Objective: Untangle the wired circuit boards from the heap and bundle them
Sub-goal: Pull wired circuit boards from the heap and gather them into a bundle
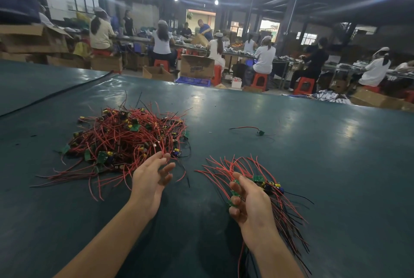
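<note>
A tangled heap of small green circuit boards with red and black wires lies on the dark green table, left of centre. My left hand reaches to the heap's near right edge, and its thumb and fingertips pinch a red wire there. My right hand grips a bundle of wired boards. The bundle's red wires fan out up-left and down-right of the fist. One stray wired board lies alone farther right on the table.
The dark green table stretches wide to the right and back. A black cable runs across its far left corner. Beyond the far edge, several people sit on red stools among cardboard boxes.
</note>
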A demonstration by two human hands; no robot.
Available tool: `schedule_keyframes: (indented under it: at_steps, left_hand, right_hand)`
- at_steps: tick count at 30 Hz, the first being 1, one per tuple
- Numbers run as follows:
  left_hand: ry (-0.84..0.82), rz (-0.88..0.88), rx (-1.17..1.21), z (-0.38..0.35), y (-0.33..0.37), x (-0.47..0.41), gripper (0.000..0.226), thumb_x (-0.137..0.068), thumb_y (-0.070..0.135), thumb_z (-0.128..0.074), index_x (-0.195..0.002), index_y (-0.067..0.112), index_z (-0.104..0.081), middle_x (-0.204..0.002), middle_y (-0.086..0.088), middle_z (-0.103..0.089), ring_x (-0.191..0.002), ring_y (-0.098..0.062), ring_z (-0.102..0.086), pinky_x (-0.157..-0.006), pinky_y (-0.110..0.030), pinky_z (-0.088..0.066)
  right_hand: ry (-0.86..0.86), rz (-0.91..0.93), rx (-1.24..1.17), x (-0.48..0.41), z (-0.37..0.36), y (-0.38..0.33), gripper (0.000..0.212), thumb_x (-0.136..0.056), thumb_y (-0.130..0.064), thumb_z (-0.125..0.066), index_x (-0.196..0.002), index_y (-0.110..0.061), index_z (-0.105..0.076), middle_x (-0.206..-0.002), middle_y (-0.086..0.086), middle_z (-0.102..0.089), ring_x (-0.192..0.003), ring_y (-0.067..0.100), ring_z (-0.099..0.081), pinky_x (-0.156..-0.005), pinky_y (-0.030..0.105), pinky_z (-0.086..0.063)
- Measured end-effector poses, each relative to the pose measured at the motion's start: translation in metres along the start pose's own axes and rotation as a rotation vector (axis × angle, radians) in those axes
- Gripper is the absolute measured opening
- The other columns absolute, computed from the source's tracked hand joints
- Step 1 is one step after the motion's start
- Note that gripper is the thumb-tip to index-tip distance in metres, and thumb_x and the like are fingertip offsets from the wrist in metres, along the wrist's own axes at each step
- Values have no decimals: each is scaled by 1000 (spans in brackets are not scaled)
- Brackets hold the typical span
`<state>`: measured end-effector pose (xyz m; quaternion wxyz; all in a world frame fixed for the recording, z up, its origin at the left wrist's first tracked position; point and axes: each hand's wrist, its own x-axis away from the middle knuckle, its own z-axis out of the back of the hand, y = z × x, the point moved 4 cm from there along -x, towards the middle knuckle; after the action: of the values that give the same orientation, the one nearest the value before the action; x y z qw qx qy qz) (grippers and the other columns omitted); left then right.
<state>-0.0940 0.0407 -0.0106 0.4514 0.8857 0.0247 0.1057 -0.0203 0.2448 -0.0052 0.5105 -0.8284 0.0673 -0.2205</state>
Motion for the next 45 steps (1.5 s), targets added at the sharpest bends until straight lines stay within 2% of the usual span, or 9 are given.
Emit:
schedule_keyframes:
  at_steps: [7,13,23,28,32,35,37,40,45]
  left_hand:
    - [-39,140,114,-5,-6,5,13,-88,18,-66,-98,10,-69,-86,1,-71,-65,-3,-66,-59,-17,-51]
    - [-6,177,53,2,-6,5,12,-90,6,-62,-98,9,-69,-75,0,-70,-55,-3,-62,-49,-15,-51]
    - [-619,139,-281,-50,-26,58,14,-67,9,-73,-80,9,-67,-82,-12,-72,-60,-14,-64,-54,-19,-49]
    - [-906,127,-445,-54,-35,72,7,-78,2,-71,-81,8,-67,-76,-6,-67,-69,-15,-64,-67,-23,-52]
    - [-963,150,-562,-49,-38,72,11,-80,9,-69,-89,3,-68,-81,-9,-67,-75,-17,-64,-74,-26,-51]
    - [-966,131,-587,-49,-37,71,8,-80,9,-70,-86,3,-70,-77,-7,-69,-73,-16,-64,-72,-24,-50]
    - [-961,111,-594,-50,-36,71,2,-79,11,-71,-80,10,-71,-74,-5,-68,-70,-14,-64,-70,-23,-50]
    - [-973,121,-622,-51,-35,72,5,-77,16,-71,-73,19,-72,-71,-3,-68,-66,-14,-63,-65,-22,-50]
    - [-986,194,-632,-50,-33,75,6,-78,16,-70,-76,20,-73,-75,-4,-70,-69,-16,-66,-63,-24,-53]
  right_hand:
    - [-6,2,14,1,-2,0,15,-95,-18,-58,-100,-14,-72,-62,-5,-64,-43,6,-43,-36,18,-31]
    - [-11,-2,42,3,-2,-1,16,-96,-17,-57,-101,-13,-71,-60,-6,-65,-43,6,-44,-36,18,-31]
    - [-147,142,209,14,-18,-6,26,-91,-38,-61,-83,-20,-78,-81,0,-74,-64,10,-63,-53,26,-46]
    - [-226,182,256,22,-26,-6,16,-90,-20,-66,-88,-8,-77,-84,6,-77,-74,14,-71,-63,25,-57]
    - [-252,216,313,24,-27,-7,11,-86,-1,-67,-92,-7,-73,-77,3,-76,-69,9,-72,-63,20,-57]
    - [-242,241,425,25,-25,-7,12,-88,-10,-68,-79,-14,-74,-67,3,-72,-63,12,-66,-61,20,-56]
    - [-253,202,510,25,-25,-3,32,-93,-22,-63,-64,-9,-67,-55,4,-56,-56,16,-54,-52,21,-48]
    - [-299,65,495,26,-26,1,39,-99,-26,-53,-91,9,-69,-74,16,-64,-68,23,-62,-53,20,-49]
    - [-333,6,386,30,-26,-1,22,-99,-16,-51,-99,-10,-72,-99,22,-72,-82,28,-71,-63,32,-56]
